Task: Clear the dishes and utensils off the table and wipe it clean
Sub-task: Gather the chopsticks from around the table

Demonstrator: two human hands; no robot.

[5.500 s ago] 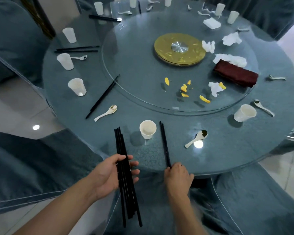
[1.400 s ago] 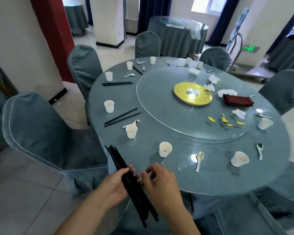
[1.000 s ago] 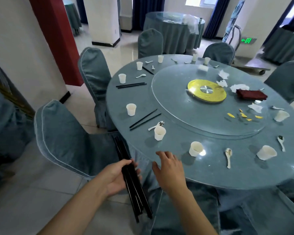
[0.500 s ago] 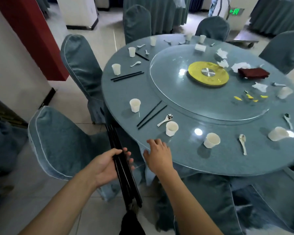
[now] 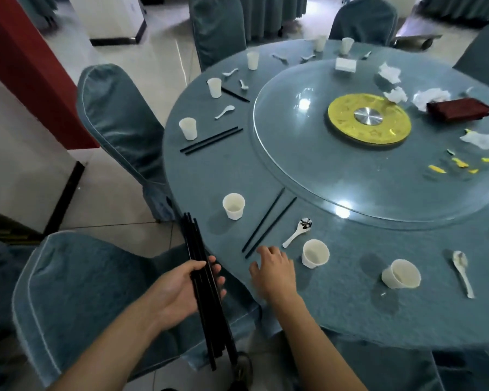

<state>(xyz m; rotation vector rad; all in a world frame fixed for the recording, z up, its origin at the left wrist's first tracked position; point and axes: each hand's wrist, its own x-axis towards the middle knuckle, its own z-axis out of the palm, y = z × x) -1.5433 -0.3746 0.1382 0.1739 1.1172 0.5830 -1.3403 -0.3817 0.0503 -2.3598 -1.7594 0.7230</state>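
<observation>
Step in hand: collecting chopsticks, next pair up. Left hand (image 5: 181, 289) had its grip closed around the bundle of long black chopsticks (image 5: 202, 280), held off the counter edge, tips pointing away from the person. Right hand (image 5: 274, 270) was loose, fingers spread and holding nothing, hovering over or resting on the round counter with the blue-grey cloth (image 5: 350, 306); I couldn't tell whether it touched. Its fingertips were just beside the near ends of the loose pair of black chopsticks (image 5: 268, 222), which lay angled toward the round glass turntable (image 5: 308, 176).

How I'd have done it well:
- Pinch both sticks together at the near ends, so one doesn't roll off.
- Slide them back toward the edge rather than lifting straight up. The white ceramic spoon (image 5: 297, 233) lay just right of the pair and the white paper cup (image 5: 315, 253) sat near the hand; a sideways sweep would likely knock either.
- Feed the pair into the left-hand bundle with ends aligned, since the bundle already looked splayed at the bottom.

Two more black pairs remained: one (image 5: 211, 140) beside another white cup (image 5: 188, 128), one (image 5: 235, 94) further round. Cups, spoons and paper scraps not yet cleared; wiping not started.
</observation>
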